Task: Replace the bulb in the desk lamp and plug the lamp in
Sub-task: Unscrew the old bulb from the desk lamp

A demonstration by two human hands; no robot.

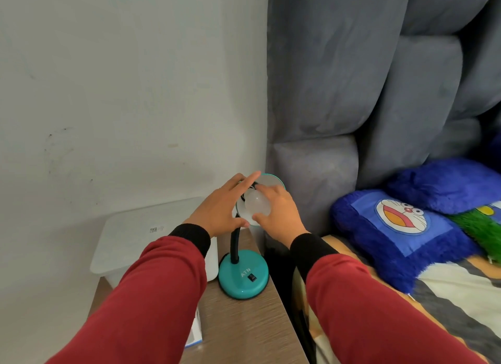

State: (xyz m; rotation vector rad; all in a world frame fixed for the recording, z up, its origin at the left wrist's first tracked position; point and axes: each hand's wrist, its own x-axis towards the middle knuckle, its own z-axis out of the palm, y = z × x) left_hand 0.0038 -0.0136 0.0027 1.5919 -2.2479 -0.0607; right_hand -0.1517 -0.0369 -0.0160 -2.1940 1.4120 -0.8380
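A teal desk lamp stands on a wooden bedside table (pixel 244 331): round base (pixel 244 275) with a black switch, black flexible neck (pixel 235 244), and a teal-rimmed shade (pixel 271 180) turned toward me. A white frosted bulb (pixel 257 204) sits inside the shade. My right hand (pixel 279 214) grips the bulb, fingers curled round it. My left hand (pixel 219 206) holds the shade's left side, index finger stretched along the rim and thumb under it. The lamp's cord and plug are hidden.
A white plastic lidded box (pixel 151 239) sits on the table against the wall, left of the lamp. A small white-and-blue carton (pixel 195 334) shows under my left sleeve. A grey padded headboard (pixel 352 92) and a bed with blue pillows (pixel 401 228) are to the right.
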